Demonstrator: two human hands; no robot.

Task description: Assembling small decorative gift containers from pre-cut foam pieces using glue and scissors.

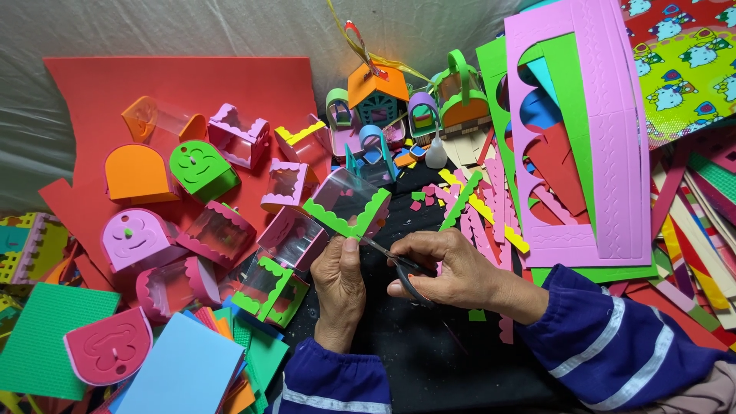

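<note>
Your left hand point(340, 280) pinches the clear box w/ green scalloped trim point(349, 203) by its lower green edge, thumb on top, box held up over the black cloth point(429, 353) at centre. Your right hand point(445, 268) is closed round black-handled scissors point(395, 261), fingers thru the loops; blades point left & meet the green trim just beside your left thumb. Can't tell how far the blades are parted.

Left of the box: red foam sheet point(192, 84) carrying finished boxes – orange dome box point(136, 175), green dome box w/ a face point(201, 169), several pink-trimmed clear ones point(285, 184). Another green-trimmed clear box point(267, 285) sits just beside your left wrist. Pink dome piece point(107, 346) & light blue sheet point(184, 368) lie bottom left.

Behind the box: small orange-roofed foam house point(377, 93) & a white glue bottle point(435, 153). Right of that, loose scalloped strips point(483, 203) in pink, yellow, green, then a big pink cut-out sheet point(606, 130) over green foam.
</note>
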